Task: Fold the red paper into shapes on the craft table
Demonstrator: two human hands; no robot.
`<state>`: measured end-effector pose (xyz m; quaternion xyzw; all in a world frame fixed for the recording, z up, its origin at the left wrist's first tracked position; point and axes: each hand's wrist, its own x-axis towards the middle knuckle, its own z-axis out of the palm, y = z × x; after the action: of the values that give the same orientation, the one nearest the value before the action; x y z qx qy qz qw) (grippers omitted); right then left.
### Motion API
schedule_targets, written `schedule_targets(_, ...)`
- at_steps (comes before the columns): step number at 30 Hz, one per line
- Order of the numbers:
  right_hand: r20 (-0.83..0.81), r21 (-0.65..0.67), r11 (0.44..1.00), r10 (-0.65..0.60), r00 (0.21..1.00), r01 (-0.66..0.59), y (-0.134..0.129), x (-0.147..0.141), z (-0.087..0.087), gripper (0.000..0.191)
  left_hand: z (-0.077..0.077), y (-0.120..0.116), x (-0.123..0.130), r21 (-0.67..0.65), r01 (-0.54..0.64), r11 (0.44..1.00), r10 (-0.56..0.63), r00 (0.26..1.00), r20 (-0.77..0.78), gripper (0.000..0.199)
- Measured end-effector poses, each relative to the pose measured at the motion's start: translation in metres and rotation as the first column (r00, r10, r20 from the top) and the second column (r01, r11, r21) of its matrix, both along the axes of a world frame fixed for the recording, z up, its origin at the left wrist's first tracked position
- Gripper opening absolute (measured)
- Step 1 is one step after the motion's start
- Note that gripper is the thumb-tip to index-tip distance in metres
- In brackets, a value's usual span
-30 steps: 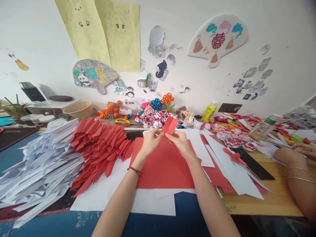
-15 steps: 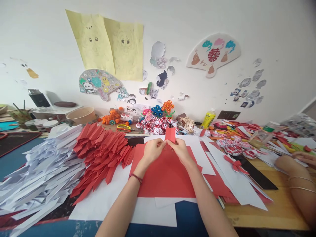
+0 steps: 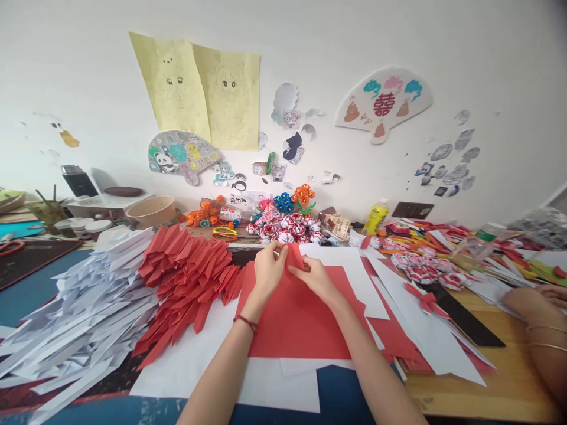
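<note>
A small red paper strip (image 3: 294, 257) is held up between both hands, over a large red sheet (image 3: 301, 324) lying on white paper. My left hand (image 3: 269, 265) pinches the strip's left edge near its top. On the strip's right side, my right hand (image 3: 313, 275) grips it lower down, thumb pointing left. To the left lies a heap of folded red paper strips (image 3: 186, 277), with a larger heap of folded white strips (image 3: 97, 307) beyond it.
Red-and-white paper flowers (image 3: 292, 227) and orange ones stand behind the sheet. At the right are white sheets (image 3: 411, 319), a red bow-shaped piece, a yellow bottle (image 3: 375, 217) and another person's arm (image 3: 540, 324). Scissors (image 3: 11, 248) lie far left.
The strip has tilted and come lower. My left hand has moved up along its edge, and my right hand's fingers have spread slightly on its right side. The view has shifted a little.
</note>
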<state>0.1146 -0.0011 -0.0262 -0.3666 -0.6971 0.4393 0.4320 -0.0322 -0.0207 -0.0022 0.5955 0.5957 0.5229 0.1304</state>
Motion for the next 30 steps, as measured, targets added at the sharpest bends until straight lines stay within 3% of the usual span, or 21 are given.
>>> schedule_targets(5, 0.003, 0.082, 0.990, -0.112, 0.994, 0.111, 0.002, -0.002, -0.003, 0.039, 0.001, -0.001, -0.001, -0.047, 0.009, 0.999, -0.011, 0.999, -0.043, 0.017)
schedule_targets(11, 0.008, 0.098, 0.980, -0.174, 0.985, 0.172, 0.001, -0.005, 0.000, 0.036, 0.002, -0.005, 0.001, -0.079, -0.087, 0.993, 0.075, 0.988, -0.137, 0.015)
schedule_targets(16, 0.031, 0.132, 0.971, -0.203, 0.979, 0.198, 0.000, -0.008, 0.001, 0.034, 0.002, -0.008, 0.006, 0.034, -0.162, 0.986, 0.165, 0.946, -0.280, 0.008)
schedule_targets(22, 0.049, 0.145, 0.965, -0.227, 0.973, 0.218, -0.003, -0.009, 0.002, 0.032, 0.003, -0.011, 0.009, 0.159, -0.144, 0.977, 0.201, 0.874, -0.441, 0.007)
schedule_targets(26, 0.061, 0.136, 0.961, -0.249, 0.967, 0.239, -0.004, -0.008, 0.005, 0.032, 0.006, -0.013, 0.010, 0.177, -0.090, 0.980, 0.156, 0.903, -0.401, 0.013)
schedule_targets(30, 0.053, 0.118, 0.960, -0.260, 0.964, 0.252, -0.005, -0.007, 0.006, 0.034, 0.009, -0.012, 0.008, 0.097, -0.034, 0.995, 0.049, 0.987, -0.156, 0.024)
